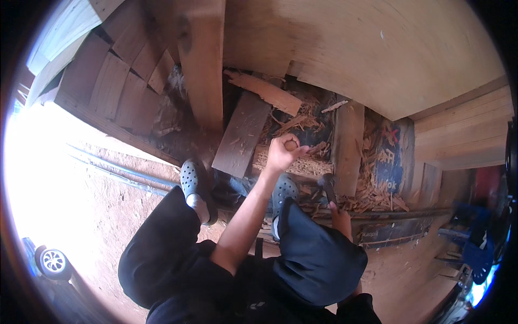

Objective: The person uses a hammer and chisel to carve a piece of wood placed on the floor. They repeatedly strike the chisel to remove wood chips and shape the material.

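Note:
My left hand is closed in a fist over a pale block of wood with a rough, pitted face. A round, tan end like that of a wooden handle shows at the top of the fist; what lies below it is hidden. Lower and to the right, my right hand grips a hammer with a dark head, partly blurred. The hammer head is near the right end of the block, apart from my left hand. A dark flat board slopes just left of the block.
Wood chips and a loose splintered strip lie around the block. A plank stands at its right, a thick post at the left. Large plywood covers the far side. My clog-shod feet flank my left forearm.

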Demonstrator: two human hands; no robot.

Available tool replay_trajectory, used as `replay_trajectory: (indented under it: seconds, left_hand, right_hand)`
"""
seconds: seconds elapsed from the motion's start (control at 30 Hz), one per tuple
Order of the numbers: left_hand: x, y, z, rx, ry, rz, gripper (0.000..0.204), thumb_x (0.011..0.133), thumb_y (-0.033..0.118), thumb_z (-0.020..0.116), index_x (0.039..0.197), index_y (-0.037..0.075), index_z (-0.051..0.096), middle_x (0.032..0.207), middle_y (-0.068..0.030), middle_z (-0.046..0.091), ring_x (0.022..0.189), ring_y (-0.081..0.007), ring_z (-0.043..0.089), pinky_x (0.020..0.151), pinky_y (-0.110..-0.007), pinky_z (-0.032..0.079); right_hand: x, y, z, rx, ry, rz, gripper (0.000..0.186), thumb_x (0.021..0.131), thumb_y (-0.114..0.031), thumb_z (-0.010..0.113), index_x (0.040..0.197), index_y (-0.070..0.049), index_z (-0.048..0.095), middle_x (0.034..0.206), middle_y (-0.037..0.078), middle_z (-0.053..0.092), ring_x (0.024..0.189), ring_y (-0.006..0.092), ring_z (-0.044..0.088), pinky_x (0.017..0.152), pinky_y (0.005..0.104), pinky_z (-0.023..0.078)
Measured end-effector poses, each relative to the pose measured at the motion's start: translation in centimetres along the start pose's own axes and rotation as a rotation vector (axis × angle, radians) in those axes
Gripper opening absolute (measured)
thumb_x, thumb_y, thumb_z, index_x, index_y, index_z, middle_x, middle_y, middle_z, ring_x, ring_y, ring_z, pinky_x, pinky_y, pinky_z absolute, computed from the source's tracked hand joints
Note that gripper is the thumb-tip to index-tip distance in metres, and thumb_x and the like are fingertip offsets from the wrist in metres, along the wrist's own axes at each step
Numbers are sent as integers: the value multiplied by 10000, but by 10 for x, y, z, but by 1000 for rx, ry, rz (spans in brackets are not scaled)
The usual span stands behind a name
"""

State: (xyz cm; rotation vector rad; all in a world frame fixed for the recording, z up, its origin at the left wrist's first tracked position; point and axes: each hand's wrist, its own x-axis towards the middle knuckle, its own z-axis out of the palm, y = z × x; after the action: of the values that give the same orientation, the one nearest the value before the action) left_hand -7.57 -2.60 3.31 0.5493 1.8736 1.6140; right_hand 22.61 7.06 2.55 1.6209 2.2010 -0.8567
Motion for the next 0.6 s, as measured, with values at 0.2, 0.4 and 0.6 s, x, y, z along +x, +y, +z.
replay_trajectory:
  seconds: [0.2, 0.4, 0.6]
  left_hand:
    - [-3, -8, 30, 33, 238, 125, 173, 716, 176, 725, 722, 43, 615, 606, -106, 617, 572, -181, 629, 547, -307, 476]
    - [-7, -15, 98, 507, 167, 333, 81, 639, 119, 630, 691, 100, 571, 581, -132, 588, 560, -337, 598, 545, -432, 499]
    - [-1, -16, 98, 525, 68, 227, 99, 663, 180, 637, 697, 103, 585, 618, -141, 610, 583, -352, 607, 556, -442, 500]
  right_hand:
    - [13, -3, 13, -125, -107, 1, 779, 860, -649, 449, 895, 107, 637, 852, 332, 609, 917, 475, 590, 762, 507, 456]
    - [14, -8, 11, -116, -114, 37, 723, 863, -632, 462, 886, 63, 658, 830, 323, 614, 913, 463, 594, 757, 497, 463]
    - [13, -12, 7, -145, -173, 59, 727, 867, -640, 437, 899, 50, 664, 851, 312, 620, 912, 468, 591, 756, 492, 466]
